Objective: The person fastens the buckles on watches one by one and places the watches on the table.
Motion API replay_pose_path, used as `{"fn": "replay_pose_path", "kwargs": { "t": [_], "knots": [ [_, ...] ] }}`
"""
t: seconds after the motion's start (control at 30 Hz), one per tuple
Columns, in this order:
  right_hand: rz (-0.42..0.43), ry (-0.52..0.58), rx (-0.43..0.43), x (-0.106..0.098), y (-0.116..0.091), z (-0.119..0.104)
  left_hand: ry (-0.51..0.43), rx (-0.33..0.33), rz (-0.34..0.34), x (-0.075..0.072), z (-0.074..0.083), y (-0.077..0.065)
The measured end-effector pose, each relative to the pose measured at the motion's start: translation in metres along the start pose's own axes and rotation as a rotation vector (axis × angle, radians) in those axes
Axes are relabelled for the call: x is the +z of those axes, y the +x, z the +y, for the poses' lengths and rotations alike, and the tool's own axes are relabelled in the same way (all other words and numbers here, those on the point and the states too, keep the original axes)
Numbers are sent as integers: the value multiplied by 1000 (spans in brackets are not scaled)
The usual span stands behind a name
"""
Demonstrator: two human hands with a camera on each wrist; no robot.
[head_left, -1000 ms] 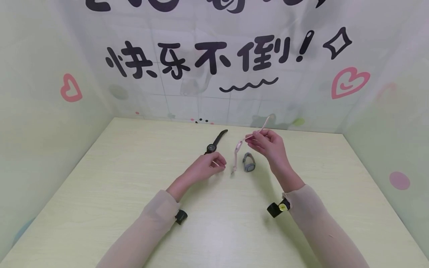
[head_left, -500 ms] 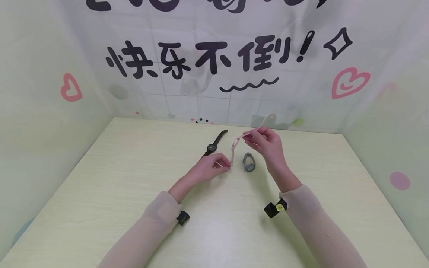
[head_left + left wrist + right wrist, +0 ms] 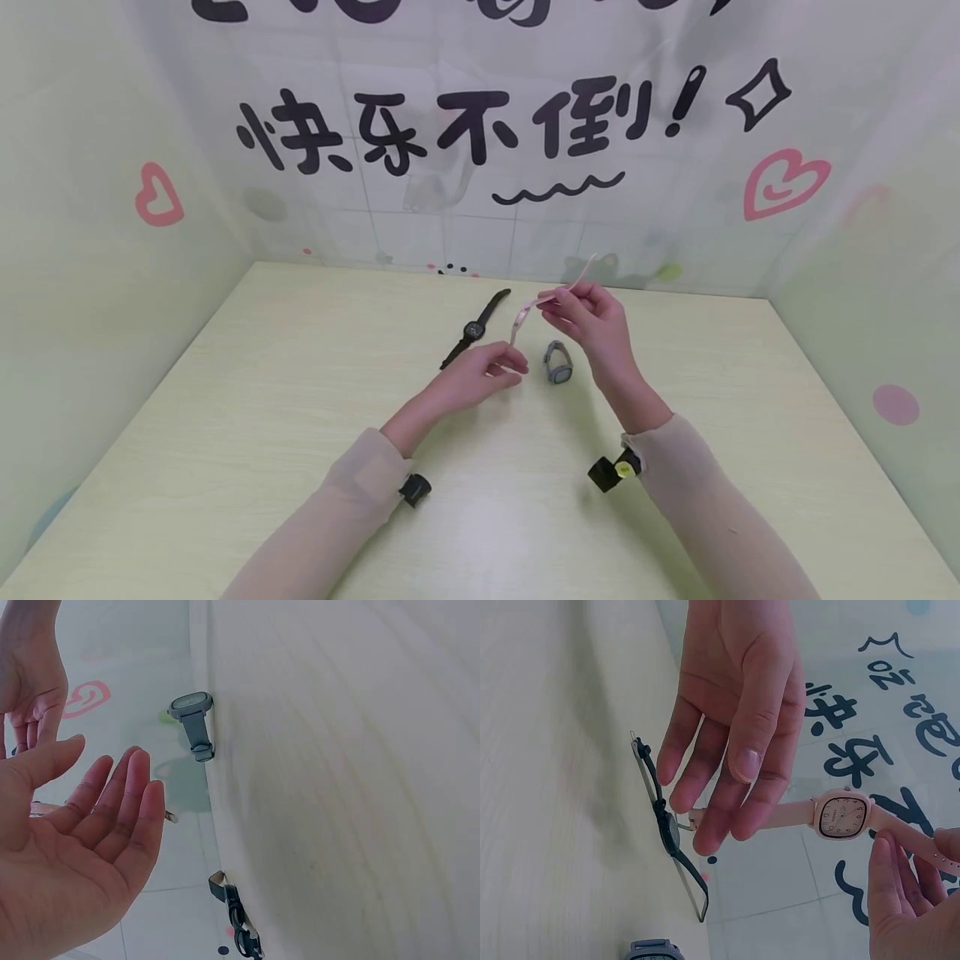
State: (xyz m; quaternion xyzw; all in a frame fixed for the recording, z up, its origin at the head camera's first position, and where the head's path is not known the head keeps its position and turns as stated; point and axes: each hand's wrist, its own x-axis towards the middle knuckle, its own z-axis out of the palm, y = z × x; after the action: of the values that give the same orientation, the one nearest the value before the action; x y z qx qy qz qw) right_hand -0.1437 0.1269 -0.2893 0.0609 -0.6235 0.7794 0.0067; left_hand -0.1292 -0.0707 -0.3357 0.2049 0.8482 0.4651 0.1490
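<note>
A pink wristwatch [image 3: 841,817] with a squarish dial hangs above the table. My right hand [image 3: 600,325] pinches one half of its strap between thumb and fingers, with the free end sticking up past them. Relaxed fingers of my left hand [image 3: 487,372] lie against the buckle half; in the right wrist view they cover part of that strap, and the thumb stands apart from it. On the table left of the pink watch lies a black wristwatch [image 3: 472,331], stretched out. A grey wristwatch [image 3: 558,363] with its strap looped stands below, between my hands.
The pale wooden table [image 3: 300,358] meets a white back curtain [image 3: 405,233] printed with black characters and hearts. Similar curtains rise at both sides. Small black cameras sit at both wrists.
My left hand has moved right and slightly up to the buckle half of the pink watch's strap. My right hand has shifted slightly left, taking the watch along. The other watches have stayed put.
</note>
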Motion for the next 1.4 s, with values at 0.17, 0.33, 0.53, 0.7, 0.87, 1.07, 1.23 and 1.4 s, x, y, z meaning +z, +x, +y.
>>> {"fn": "replay_pose_path", "kwargs": {
  "t": [0.17, 0.33, 0.53, 0.7, 0.87, 1.07, 1.23, 1.4],
  "knots": [
    [-2, -12, -7, 0, -3, -2, -8, -39, 31, 0, 3, -1],
    [-4, -15, -15, 1, -5, -4, -22, -67, 67, -1, 5, -2],
    [0, -8, -24, 1, -6, -5, -108, -89, 104, -2, 2, 0],
    [8, 13, -25, 0, -6, -4, -241, -66, 107, -4, -1, 3],
    [11, 28, -21, -2, -6, -3, -362, -88, 133, -7, -1, 3],
    [10, 24, -21, -2, -7, -3, -594, -107, 163, -10, -1, 5],
    [9, 6, -12, -4, -6, -1, -748, -100, 158, -12, -3, 5],
    [7, 7, -6, -5, -7, 1, -854, -138, 203, -13, -5, 6]
  ]
}}
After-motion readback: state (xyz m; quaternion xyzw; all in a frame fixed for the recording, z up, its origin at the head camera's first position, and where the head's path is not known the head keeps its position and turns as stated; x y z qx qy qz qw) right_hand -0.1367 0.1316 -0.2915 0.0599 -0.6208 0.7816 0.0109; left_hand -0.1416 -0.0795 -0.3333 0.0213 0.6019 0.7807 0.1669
